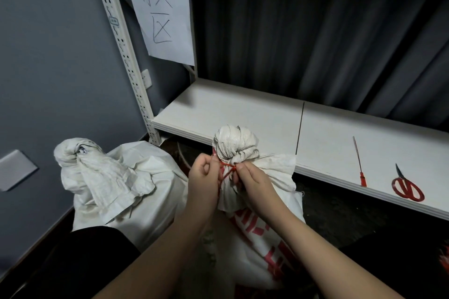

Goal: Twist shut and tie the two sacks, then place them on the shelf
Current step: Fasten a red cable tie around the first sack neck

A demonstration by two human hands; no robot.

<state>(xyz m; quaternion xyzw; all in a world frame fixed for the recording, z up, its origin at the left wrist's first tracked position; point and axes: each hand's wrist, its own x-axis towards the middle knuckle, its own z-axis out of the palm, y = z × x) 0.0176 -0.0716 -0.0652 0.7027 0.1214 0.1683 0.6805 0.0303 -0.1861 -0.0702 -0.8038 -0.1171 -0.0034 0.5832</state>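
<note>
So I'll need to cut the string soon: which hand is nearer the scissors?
Right. The right hand is at the sack's neck, on the side toward the scissors; the left hand is beyond it, farther off.

Grey-blue wall [48,56] at left, dark pleated curtain [315,31] behind, dim light, dark floor [340,213] below

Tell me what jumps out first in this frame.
Both hands, left hand and right hand, pinch a thin red tie around the twisted neck of the white woven sack with red print, centre foreground. Red-handled scissors lie on the white shelf board, right.
</note>
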